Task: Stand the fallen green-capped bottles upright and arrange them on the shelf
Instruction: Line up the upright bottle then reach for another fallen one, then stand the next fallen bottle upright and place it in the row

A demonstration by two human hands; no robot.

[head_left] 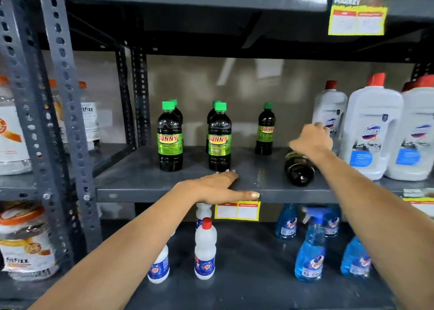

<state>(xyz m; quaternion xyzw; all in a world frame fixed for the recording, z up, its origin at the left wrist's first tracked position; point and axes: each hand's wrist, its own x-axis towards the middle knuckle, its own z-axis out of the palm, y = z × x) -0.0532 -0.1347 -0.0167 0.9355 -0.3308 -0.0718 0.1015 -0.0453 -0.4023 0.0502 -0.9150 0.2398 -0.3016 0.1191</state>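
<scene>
Dark bottles with green caps and green labels stand on the grey middle shelf. One upright pair is at the left, a second pair in the middle, and a single bottle stands further back. One more dark bottle lies on its side at the right, base toward me. My right hand reaches over its far end, which is hidden; whether the fingers grip it is unclear. My left hand lies flat and open on the shelf's front edge.
Large white jugs with red caps stand right of the fallen bottle. Below are small white bottles and blue spray bottles. Jars fill the left rack behind a perforated steel post. A yellow price tag hangs on the shelf's edge.
</scene>
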